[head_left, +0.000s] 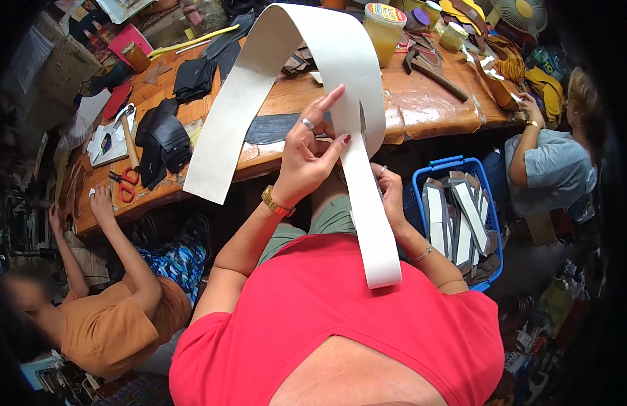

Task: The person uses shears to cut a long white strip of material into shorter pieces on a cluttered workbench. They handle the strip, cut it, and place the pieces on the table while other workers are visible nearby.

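A long, wide white strip (pixel 334 47) of smooth, bendy sheet material arches above the table in a big loop. Its left end hangs over the table edge, and a narrower-looking length (pixel 368 210) runs down toward my chest, curling under at the bottom. My left hand (pixel 307 159) grips the strip at the crossing, thumb against its edge and index finger stretched up along it. On the other side, my right hand (pixel 389 193) has its fingers curled at the strip's right edge, the fingertips partly hidden behind it.
A blue basket (pixel 489 183) of white-and-dark strips stands to my right. The wooden table (pixel 422 115) bears a hammer (pixel 435 74), a yellow-filled jar (pixel 382 34), red-handled scissors (pixel 127 186) and black pieces (pixel 163 139). Co-workers sit left (pixel 124 311) and right (pixel 550 162).
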Tool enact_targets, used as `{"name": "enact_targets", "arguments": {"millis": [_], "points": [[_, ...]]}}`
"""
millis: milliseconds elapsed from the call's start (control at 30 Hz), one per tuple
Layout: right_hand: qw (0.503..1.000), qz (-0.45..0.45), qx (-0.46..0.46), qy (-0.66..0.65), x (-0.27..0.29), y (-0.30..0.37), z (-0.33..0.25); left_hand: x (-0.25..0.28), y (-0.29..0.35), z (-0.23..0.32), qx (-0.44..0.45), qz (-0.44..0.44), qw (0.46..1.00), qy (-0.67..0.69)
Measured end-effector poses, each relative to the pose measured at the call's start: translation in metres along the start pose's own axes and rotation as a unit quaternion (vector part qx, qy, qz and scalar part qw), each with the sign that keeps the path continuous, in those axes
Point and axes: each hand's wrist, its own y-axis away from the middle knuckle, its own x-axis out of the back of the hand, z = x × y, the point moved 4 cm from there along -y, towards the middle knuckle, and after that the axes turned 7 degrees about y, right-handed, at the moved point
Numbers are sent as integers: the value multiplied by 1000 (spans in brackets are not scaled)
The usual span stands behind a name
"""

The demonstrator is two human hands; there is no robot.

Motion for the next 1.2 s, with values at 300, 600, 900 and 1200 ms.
{"name": "enact_targets", "arguments": {"millis": [300,600,900,1200], "points": [[1000,-2,-8,10,-2,4,6,6,11,-4,11,-12,1000,-4],[999,-14,-6,44,7,17,19,17,-8,7,-27,2,999,-29],[999,4,33,33,-2,-6,3,6,7,9,-13,-16,999,-27],[998,-19,16,61,3,13,3,20,0,14,-9,-9,997,-78]]}}
